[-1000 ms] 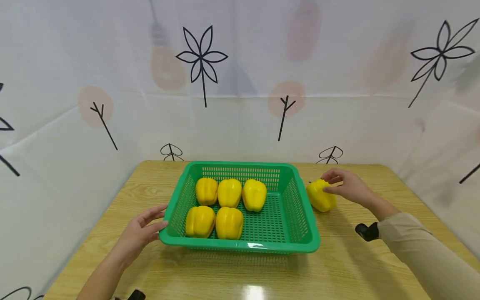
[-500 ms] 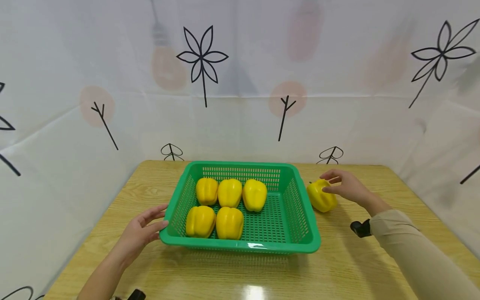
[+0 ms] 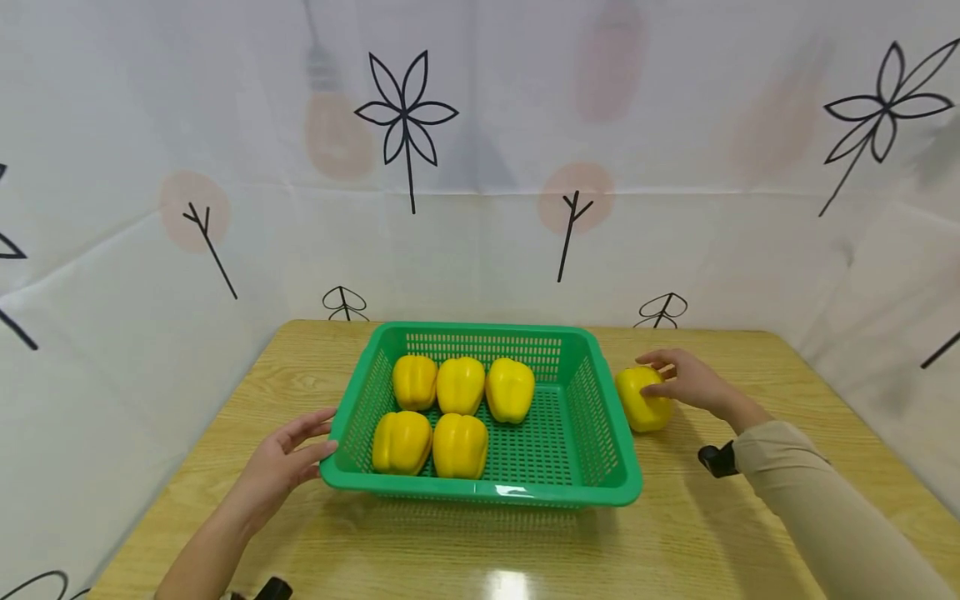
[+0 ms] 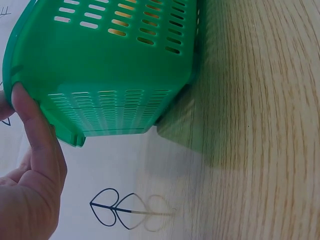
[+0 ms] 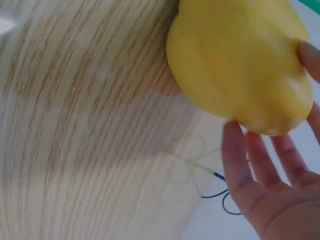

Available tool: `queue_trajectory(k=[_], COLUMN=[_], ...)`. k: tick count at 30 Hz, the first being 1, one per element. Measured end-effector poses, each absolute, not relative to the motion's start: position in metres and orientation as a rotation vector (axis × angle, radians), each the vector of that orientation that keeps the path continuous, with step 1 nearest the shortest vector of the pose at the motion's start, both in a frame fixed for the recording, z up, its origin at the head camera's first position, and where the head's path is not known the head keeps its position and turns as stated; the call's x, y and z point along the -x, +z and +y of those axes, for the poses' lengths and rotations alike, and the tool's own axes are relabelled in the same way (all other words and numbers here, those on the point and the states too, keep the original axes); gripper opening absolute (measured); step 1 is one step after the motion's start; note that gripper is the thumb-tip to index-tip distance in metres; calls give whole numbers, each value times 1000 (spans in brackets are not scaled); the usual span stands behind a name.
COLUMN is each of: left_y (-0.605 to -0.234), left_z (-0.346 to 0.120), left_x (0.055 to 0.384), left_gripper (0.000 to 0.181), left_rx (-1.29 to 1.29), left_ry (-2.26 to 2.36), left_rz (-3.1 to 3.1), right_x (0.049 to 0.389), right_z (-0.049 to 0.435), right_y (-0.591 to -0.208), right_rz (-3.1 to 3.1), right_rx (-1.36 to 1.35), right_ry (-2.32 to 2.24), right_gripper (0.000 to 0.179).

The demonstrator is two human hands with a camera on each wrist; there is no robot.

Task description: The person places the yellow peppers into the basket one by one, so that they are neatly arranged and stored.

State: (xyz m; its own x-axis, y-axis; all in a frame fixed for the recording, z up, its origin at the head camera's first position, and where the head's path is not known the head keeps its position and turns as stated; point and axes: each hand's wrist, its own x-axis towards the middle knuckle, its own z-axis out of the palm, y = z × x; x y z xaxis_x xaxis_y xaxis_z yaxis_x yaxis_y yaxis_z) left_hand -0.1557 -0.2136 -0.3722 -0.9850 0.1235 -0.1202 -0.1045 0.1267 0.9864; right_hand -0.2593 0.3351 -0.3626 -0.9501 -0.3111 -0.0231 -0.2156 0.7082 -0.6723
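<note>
A green plastic basket (image 3: 480, 492) stands on the wooden table with several yellow bell peppers (image 3: 460, 446) inside, in two rows toward its left. My left hand (image 3: 281, 462) holds the basket's left rim near the front corner. In the left wrist view, the left hand's fingers (image 4: 37, 132) lie against the outer side of the rim. Just right of the basket, my right hand (image 3: 693, 383) grips another yellow bell pepper (image 3: 641, 404) between thumb and fingers. The right wrist view shows this bell pepper (image 5: 240, 60) with the thumb and the fingertips on different sides.
The wooden table (image 3: 427, 554) extends in front of the basket and to both sides. A white cloth (image 3: 480, 250) with printed flowers and twigs hangs behind and at the sides. A dark wrist camera (image 3: 717, 460) sits beside the right sleeve.
The bell pepper at my right hand has turned and shifted slightly toward me, and that hand has lowered with it. The left hand, the basket and the peppers inside have kept their places.
</note>
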Motion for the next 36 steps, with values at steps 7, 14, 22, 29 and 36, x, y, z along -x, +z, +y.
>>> queue_trajectory(k=[7,14,22,29,36], left_y=[-373,-373,-373,-374,-374], left_z=[-214,-214,-214,-215,-215], left_x=[156,156,156,156,156], left_gripper=[62,61,61,61,61], left_rx=[-16,-15,-19,-46,-44], left_ry=[1969,1965,1964,1964,1966], left_rz=[2221,2226,2229,2228,2226], right_x=[256,252,247,243,239], right_z=[340,344,345,348,345], right_y=[-363,-365,-357,-349,-334], right_rz=[2611,2656,2739,2783,2813], right_rx=[374,371,375,383,384], right_ry=[-1184,-1220,-1212,-1232,-1241], right_gripper=[63,63,62,63,63])
